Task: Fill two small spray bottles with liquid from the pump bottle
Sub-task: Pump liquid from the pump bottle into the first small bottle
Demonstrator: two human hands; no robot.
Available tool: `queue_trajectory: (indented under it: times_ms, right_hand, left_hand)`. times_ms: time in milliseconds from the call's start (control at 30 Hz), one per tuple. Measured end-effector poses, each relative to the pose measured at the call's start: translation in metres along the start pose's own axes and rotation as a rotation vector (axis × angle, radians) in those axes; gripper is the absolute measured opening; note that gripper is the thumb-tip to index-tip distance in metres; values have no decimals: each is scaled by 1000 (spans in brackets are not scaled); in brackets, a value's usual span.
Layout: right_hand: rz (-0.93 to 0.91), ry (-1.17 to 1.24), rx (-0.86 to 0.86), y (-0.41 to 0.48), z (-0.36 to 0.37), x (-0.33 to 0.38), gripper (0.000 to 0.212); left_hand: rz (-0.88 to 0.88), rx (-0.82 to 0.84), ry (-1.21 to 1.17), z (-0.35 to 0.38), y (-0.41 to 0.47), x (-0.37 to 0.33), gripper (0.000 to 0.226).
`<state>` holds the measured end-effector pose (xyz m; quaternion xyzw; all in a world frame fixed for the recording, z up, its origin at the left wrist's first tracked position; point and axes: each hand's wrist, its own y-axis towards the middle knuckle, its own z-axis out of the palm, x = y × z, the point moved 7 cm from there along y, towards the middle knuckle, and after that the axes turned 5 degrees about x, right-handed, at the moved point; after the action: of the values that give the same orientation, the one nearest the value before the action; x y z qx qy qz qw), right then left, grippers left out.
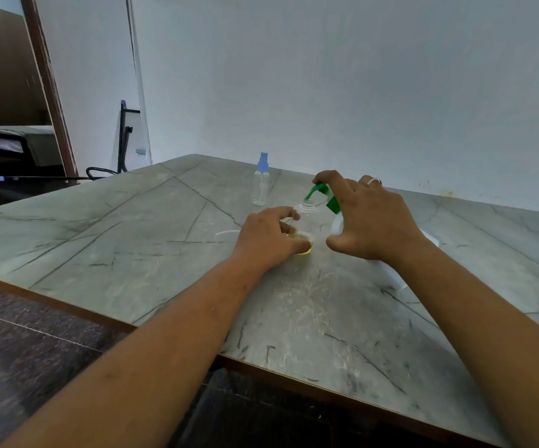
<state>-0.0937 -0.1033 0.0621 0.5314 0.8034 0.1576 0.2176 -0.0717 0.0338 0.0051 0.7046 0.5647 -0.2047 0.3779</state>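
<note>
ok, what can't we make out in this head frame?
Head view only.
Pump bottle body, fill level: behind the right grip.
Open small bottle, liquid level: left grip covers its lower part.
Thin tube: one end hidden behind the left grip.
Capped spray bottle: too small to tell contents.
White object under right forearm: mostly covered, unidentifiable.

Views: 1. Head cam, wide-angle, worn by person; faces fwd and down across table [132,227] toward far wall [358,76]. Close range: 2 forearms [164,334] enter from bottom edge. Frame centre: left hand [268,237] gripping small spray bottle [306,218], right hand [378,221] gripping pump bottle [332,203]. Table's near edge cuts diag. from left edge to bottom right. Door frame [49,92] at far left; verticals there lean.
</note>
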Motion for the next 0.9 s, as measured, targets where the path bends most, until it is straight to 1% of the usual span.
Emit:
queue_trajectory:
  times_ms: [167,367,567,667,800,900]
  right_hand:
    - [-2,16,-22,3,1,3,72]
    - [-19,-33,-15,-2,2,2,83]
    - [16,33,1,2,-1,0,72]
    - [3,49,-1,4,1,0,73]
    - [-30,30,11,3,3,-1,80]
    - [-20,40,-3,3,3,-4,77]
  left_hand:
    - [-1,3,13,1,1,0,55]
    - [0,0,-1,0,0,0,53]
    - [0,3,11,0,-1,-1,55]
    - [-6,6,3,0,-1,-2,55]
    - [-31,2,-5,-1,-1,-1,55]
    - [-27,11,10,1,0,-1,57]
